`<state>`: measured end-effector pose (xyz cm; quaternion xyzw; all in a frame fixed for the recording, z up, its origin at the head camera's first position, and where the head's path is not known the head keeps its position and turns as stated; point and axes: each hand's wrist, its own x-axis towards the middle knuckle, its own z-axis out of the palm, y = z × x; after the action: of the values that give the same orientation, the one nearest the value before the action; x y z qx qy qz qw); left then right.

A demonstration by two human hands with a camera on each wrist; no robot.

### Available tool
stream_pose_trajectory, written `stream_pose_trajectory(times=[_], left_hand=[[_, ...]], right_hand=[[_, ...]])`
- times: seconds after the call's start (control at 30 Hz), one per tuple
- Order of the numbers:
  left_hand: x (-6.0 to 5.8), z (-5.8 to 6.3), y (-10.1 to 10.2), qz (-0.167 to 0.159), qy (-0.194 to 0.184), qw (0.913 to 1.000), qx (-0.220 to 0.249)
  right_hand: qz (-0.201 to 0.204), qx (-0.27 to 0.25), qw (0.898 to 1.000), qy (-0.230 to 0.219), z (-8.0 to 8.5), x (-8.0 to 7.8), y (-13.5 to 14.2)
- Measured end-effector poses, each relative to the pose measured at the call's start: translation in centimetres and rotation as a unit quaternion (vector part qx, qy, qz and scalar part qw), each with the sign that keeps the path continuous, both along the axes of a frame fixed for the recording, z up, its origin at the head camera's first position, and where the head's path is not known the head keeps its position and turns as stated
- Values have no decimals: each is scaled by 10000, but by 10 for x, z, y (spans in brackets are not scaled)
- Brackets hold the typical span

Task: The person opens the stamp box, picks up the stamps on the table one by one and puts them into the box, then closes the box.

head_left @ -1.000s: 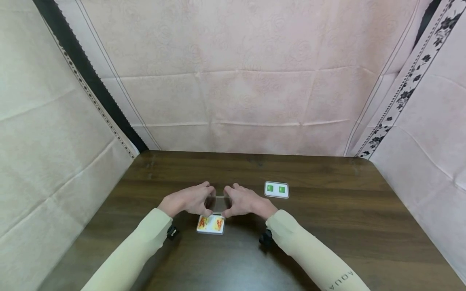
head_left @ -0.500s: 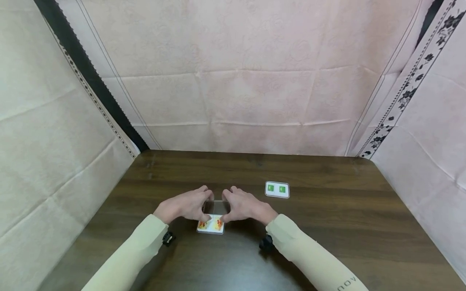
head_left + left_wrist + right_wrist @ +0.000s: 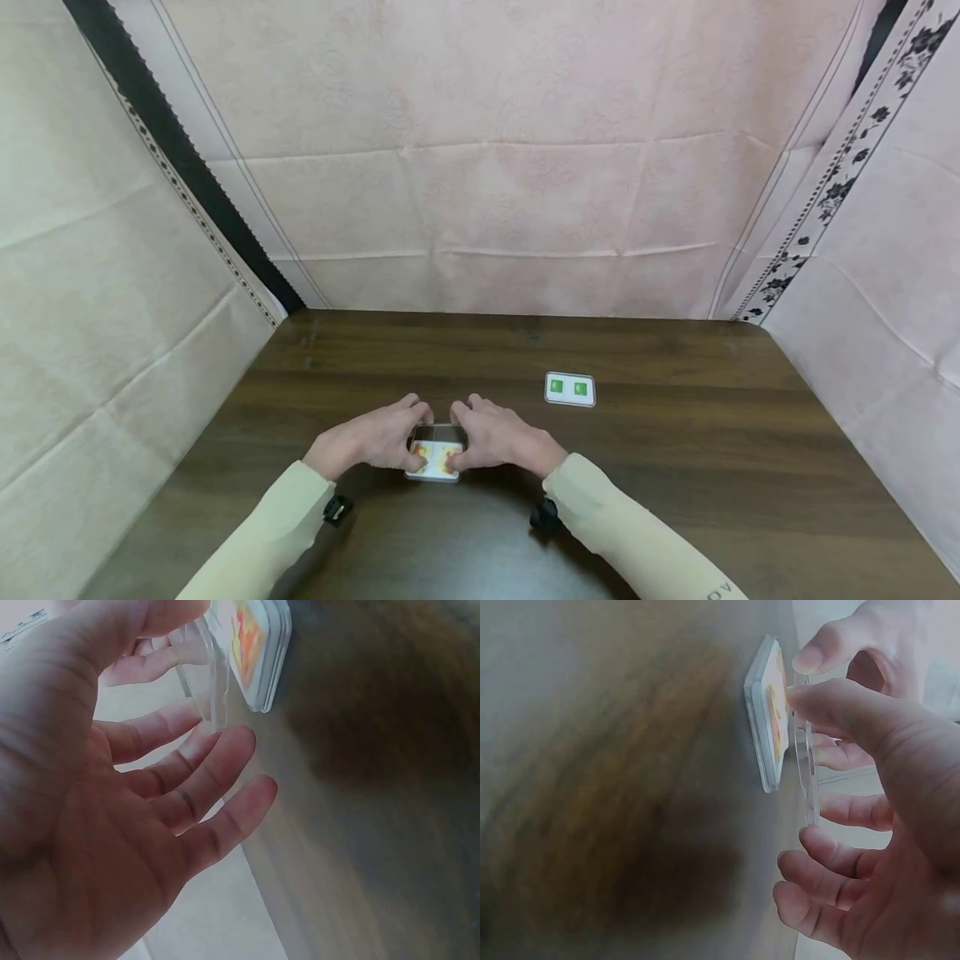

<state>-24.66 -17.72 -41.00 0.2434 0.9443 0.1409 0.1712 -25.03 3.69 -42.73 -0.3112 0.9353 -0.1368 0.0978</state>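
Note:
A clear plastic lid (image 3: 438, 432) is held between both hands, tilted over a small stack of white cards (image 3: 432, 472) with orange-red pictures. My left hand (image 3: 378, 435) grips the lid's left side, thumb on the near side and fingers beyond. The right hand (image 3: 497, 435) pinches the opposite side the same way. From the left wrist, the lid (image 3: 214, 694) appears close to the round-cornered stack (image 3: 255, 649). In the right wrist view a narrow gap separates the lower part of the lid (image 3: 808, 776) from the cards (image 3: 767, 720).
Farther back and to the right, another white card piece (image 3: 570, 389) with two green squares lies on the brown wooden table (image 3: 675, 467). Pale cloth (image 3: 495, 208) hangs behind the table and along both sides.
Both hands have come nearer the body, bringing the clear lid from behind the card stack to over it. The green-square card piece stays where it was.

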Motion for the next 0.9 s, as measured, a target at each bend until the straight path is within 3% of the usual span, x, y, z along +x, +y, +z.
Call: stream_pose_trajectory(times=[0.4,0.9], left_hand=[[9,-6,-6,-76,128,9999,-23],[13,-8,-6,-34,157,9998,-98]], right_hand=[[82,27,9999,75,-9,9,-4],[37,181,9998,92,-9,14,-6]])
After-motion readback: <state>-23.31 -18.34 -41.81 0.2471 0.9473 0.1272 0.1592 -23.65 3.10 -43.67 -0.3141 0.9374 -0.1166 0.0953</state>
